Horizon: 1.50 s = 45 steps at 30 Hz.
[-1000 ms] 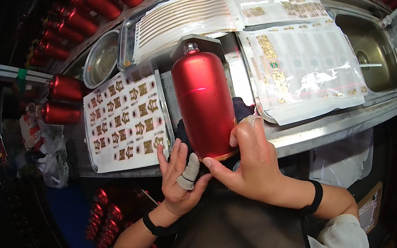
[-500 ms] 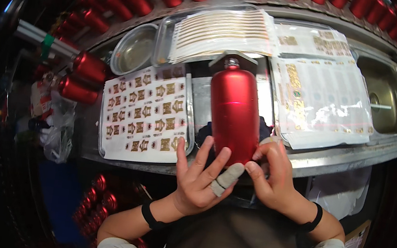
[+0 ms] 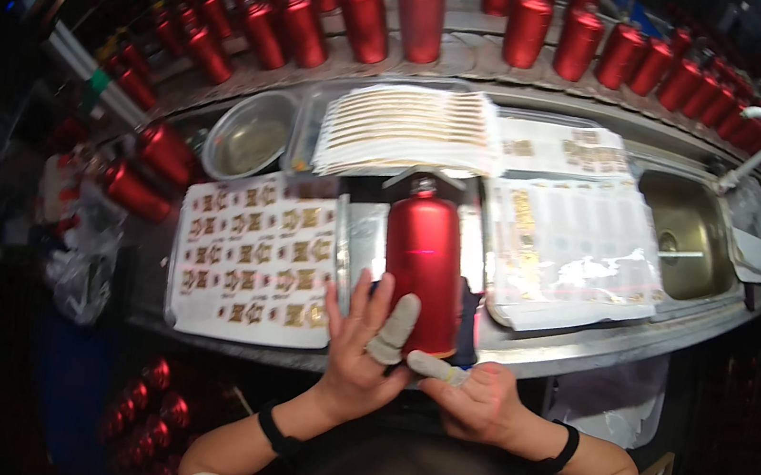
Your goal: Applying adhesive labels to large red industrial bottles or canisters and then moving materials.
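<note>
A glossy red bottle [image 3: 425, 267] with a bare metallic neck lies in front of me, its neck end pointing away. My left hand [image 3: 351, 354] is beside its lower left edge, fingers spread and open. One finger in a pale cloth sleeve overlaps the bottle's side. My right hand [image 3: 479, 400] is at the bottle's base, where a finger in a similar sleeve [image 3: 433, 368] stretches across to the bottom rim. The rest of its fingers are curled in, and whatever they hold, if anything, is hidden.
Gold-printed decal sheets [image 3: 254, 250] lie in a tray on the left. Plastic-covered sheets [image 3: 576, 249] are on the right, with striped sheets [image 3: 414, 131] behind. A metal bowl [image 3: 250, 136], sink [image 3: 688, 240] and tap [image 3: 759, 134] flank them. Red bottles [image 3: 528, 31] line the back ledge.
The view has tilted up, showing more bottles at the back. My right hand has swung lower, with its sleeved finger now stretched to the bottle's base. My left hand stays spread beside the bottle.
</note>
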{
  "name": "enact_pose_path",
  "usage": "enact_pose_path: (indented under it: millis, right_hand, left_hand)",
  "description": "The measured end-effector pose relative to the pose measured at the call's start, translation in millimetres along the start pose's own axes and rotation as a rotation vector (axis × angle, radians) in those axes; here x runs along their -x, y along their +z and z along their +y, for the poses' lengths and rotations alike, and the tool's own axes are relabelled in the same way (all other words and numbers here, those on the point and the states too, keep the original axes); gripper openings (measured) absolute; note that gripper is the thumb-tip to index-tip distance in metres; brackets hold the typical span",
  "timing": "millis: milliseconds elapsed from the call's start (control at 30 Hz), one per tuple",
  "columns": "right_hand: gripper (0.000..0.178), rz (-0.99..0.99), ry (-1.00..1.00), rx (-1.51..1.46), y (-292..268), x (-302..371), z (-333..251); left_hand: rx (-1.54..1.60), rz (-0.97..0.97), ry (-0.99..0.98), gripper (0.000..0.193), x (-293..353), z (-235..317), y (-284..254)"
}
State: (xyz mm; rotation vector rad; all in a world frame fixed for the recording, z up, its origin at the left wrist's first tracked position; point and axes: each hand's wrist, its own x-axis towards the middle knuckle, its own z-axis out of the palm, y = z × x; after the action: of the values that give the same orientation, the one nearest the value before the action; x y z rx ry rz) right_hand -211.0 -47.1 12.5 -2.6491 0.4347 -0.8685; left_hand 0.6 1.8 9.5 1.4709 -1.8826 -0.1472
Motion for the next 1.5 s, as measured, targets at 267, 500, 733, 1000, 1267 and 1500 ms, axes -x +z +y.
enact_pose_path:
  millis: [267,500,733,1000,1267,1500]
  right_hand:
    - [0.036,0.161,0.171,-0.029,3.4,17.1,-4.4]
    - [0.028,-0.024,0.033,-0.329,-11.0,-28.7,-9.5]
    - [0.018,0.236,0.624,0.001,-43.3,-54.8,140.0]
    - [0.022,-0.023,0.861,0.406,-23.1,-107.0,308.6]
    - [0.013,0.076,0.766,0.283,-36.4,-99.2,320.9]
    - [0.010,-0.110,0.633,0.077,-111.1,-128.5,155.4]
  left_hand:
    - [0.061,0.008,0.013,0.094,-7.0,-1.3,16.3]
    - [0.208,-0.014,-0.161,0.098,7.8,-14.2,15.4]
    - [0.166,-0.064,-0.069,0.104,-0.9,-23.3,8.5]
    - [0.211,-0.052,-0.082,0.108,2.3,-21.5,2.8]
    - [0.263,-0.033,-0.133,0.108,-10.1,-30.3,-0.6]
    - [0.349,-0.087,-0.098,0.112,-9.2,-30.7,0.4]
